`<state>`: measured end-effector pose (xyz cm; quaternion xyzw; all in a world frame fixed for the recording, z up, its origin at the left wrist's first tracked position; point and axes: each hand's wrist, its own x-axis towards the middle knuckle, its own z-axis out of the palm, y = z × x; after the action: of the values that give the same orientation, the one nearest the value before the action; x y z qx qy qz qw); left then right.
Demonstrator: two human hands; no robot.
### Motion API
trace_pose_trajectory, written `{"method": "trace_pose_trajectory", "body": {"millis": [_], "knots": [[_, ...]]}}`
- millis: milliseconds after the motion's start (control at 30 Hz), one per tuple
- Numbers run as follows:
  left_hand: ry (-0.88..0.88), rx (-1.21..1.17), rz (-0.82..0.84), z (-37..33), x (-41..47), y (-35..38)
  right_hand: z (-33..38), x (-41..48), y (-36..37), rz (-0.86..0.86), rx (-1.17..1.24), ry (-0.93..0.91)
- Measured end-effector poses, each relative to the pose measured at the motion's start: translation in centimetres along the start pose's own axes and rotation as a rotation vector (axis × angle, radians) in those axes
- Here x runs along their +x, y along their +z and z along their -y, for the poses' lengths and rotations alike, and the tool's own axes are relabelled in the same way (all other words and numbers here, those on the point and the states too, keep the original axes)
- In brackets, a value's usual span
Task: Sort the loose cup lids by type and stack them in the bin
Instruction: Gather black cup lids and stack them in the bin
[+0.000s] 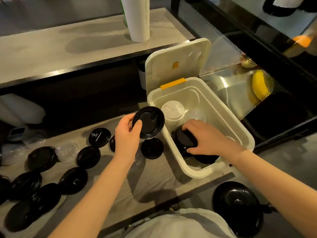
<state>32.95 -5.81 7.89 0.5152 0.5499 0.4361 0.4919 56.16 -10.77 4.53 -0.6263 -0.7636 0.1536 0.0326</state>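
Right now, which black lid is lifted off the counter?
The black lid gripped in the left hand, tilted just left of the bin. The other loose ones lie flat on the counter; the right hand holds a stack inside the bin.

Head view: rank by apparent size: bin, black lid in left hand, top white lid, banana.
1. bin
2. black lid, held nearer camera
3. top white lid and banana look alike; unranked

No writing is legible anywhere; the small orange sticker (175, 65) on the bin cover (188, 54) may carry print, too blurred.
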Motion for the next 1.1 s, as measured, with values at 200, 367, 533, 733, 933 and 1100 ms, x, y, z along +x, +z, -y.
{"method": "trace_pose_trajectory", "body": {"millis": [200, 367, 533, 733, 933, 1100], "knots": [[0.008, -0.005, -0.036, -0.3, -0.7, 0.9, -0.4, 2.7, 1.4, 0.136, -0.37, -0.161], [0.03, -0.024, -0.06, -0.6, -0.9, 1.7, -0.9, 3.1, 1.8, 0.155, -0.28, -0.142], [0.231, 0.145, -0.042, -0.9, -1.5, 2.5, -1.2, 2.2, 0.4, 0.038, 0.043, -0.06], [0.831, 0.429, 0.077, -1.0, -1.9, 4.2, 0.6, 0.9, -4.8, -0.054, 1.203, 0.35], [1.117, 0.607, 0.256, 0.1, -1.9, 6.6, -0.7, 0.0, -5.8, 0.133, 1.41, 0.401], [1.018, 0.836, 0.479, 1.1, -1.6, 6.8, -3.2, -0.4, -5.5, 0.053, 1.315, 0.486]]}}
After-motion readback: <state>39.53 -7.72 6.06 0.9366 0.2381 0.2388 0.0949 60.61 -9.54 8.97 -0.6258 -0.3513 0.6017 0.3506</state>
